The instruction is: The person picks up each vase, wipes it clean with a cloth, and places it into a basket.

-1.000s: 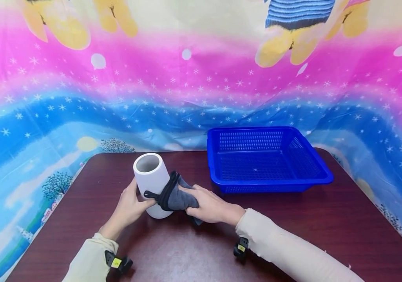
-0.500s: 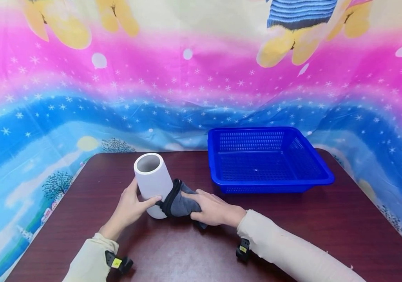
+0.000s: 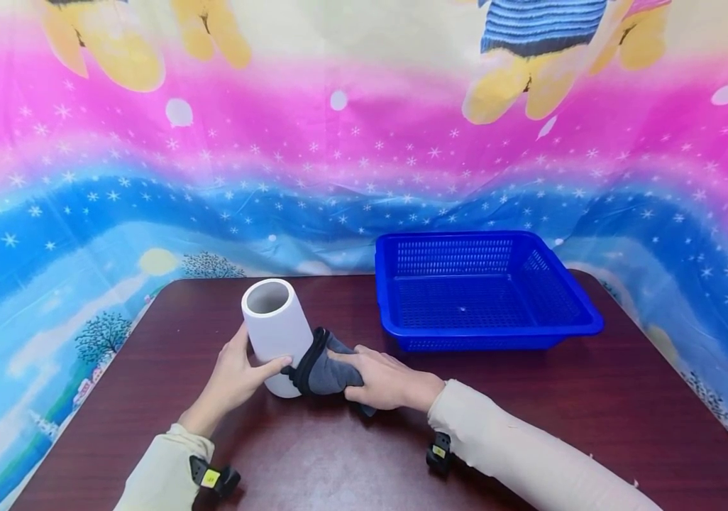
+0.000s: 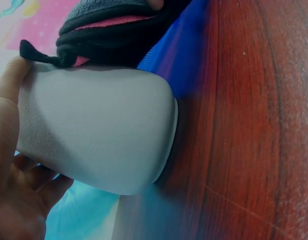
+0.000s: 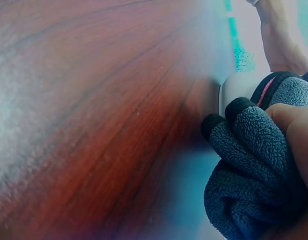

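A white tapered vase (image 3: 279, 333) with an open top stands on the dark wooden table, left of the middle. My left hand (image 3: 236, 372) grips its left side, thumb across the front and fingers behind. Against the vase's right side lies a bunched grey cloth (image 3: 332, 369) with black edging, which my right hand (image 3: 383, 380) holds. The left wrist view shows pink between the black edges of the cloth (image 4: 109, 25), pressed along the vase wall (image 4: 104, 125). In the right wrist view, the thick folds of the cloth (image 5: 254, 155) hang below my right thumb.
A blue plastic basket (image 3: 492, 331) with perforated walls stands at the back right of the table (image 3: 351, 461), with nothing inside. Behind the table hangs a colourful printed backdrop (image 3: 338, 156). Small black cameras are strapped at both wrists.
The cloth in my right hand has slid a little down and to the right along the vase, mostly in the first half second. My left hand and the vase have stayed put.
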`<act>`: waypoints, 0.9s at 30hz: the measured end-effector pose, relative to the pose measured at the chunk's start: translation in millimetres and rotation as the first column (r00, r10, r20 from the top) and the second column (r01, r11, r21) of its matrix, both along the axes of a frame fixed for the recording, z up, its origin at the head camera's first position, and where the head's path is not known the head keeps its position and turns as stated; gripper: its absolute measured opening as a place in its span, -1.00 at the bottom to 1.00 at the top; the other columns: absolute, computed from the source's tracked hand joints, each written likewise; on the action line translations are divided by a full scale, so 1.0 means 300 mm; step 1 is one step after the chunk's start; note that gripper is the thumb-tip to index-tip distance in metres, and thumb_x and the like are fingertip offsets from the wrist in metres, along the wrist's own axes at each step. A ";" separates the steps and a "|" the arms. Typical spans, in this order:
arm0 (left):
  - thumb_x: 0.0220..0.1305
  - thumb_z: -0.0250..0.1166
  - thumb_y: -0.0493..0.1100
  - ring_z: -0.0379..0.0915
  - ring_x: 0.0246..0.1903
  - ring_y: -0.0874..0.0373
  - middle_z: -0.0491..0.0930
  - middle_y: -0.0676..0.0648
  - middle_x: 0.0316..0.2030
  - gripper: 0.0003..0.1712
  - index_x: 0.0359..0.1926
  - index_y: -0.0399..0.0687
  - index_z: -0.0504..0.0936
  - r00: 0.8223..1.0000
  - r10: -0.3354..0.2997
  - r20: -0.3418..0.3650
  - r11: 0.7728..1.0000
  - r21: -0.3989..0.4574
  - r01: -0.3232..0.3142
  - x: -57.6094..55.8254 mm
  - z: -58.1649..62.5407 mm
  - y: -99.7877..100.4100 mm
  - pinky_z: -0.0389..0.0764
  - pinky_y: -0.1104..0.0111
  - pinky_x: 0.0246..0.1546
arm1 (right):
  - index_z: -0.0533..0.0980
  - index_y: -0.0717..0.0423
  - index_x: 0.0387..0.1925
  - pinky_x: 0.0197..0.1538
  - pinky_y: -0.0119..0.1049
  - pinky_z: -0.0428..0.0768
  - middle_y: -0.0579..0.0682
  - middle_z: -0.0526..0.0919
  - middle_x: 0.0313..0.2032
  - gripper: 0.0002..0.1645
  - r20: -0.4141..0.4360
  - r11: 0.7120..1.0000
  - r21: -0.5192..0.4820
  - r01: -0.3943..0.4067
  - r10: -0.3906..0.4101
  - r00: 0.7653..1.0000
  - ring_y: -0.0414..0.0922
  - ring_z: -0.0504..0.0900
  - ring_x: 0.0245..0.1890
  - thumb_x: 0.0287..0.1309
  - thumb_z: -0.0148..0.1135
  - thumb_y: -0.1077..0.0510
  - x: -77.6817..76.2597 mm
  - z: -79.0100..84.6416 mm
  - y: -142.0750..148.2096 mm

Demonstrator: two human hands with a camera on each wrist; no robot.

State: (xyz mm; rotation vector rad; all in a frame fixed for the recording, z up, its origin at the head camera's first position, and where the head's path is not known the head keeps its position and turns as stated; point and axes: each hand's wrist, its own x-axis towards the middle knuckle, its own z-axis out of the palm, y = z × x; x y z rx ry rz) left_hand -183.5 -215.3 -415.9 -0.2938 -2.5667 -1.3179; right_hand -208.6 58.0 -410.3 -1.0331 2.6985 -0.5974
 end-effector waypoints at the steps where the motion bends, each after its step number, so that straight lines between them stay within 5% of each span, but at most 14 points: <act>1: 0.09 0.56 -0.05 0.56 0.14 -0.16 0.55 -0.22 0.22 -0.05 0.43 0.00 0.26 1.000 0.001 0.000 1.000 0.000 -0.001 0.000 0.000 -0.001 0.61 -0.13 0.13 | 0.30 -0.28 0.48 -0.20 -0.35 0.52 0.00 0.62 -0.06 -0.16 0.002 1.000 0.002 0.000 0.000 1.000 -0.21 0.48 -0.21 0.15 0.30 0.04 0.000 0.002 0.000; 20: 0.08 0.57 -0.04 0.56 0.14 -0.16 0.56 -0.21 0.21 -0.05 0.42 0.00 0.27 1.000 -0.003 0.002 1.000 0.009 0.003 0.002 -0.001 -0.001 0.61 -0.13 0.13 | 0.29 -0.35 0.48 -0.09 -0.35 0.51 0.00 0.63 -0.03 -0.15 0.082 0.992 0.127 0.005 -0.015 0.997 -0.23 0.50 -0.18 0.16 0.33 -0.02 0.005 0.005 0.011; 27: 0.08 0.57 -0.05 0.56 0.15 -0.17 0.56 -0.21 0.22 -0.06 0.42 0.00 0.27 1.000 -0.006 -0.001 1.000 0.009 0.006 0.001 0.003 0.002 0.61 -0.13 0.14 | 0.29 -0.40 0.47 0.11 -0.27 0.54 -0.01 0.60 0.17 -0.17 0.124 0.980 0.200 0.009 -0.034 0.992 -0.21 0.53 0.03 0.19 0.33 -0.05 0.017 0.012 0.017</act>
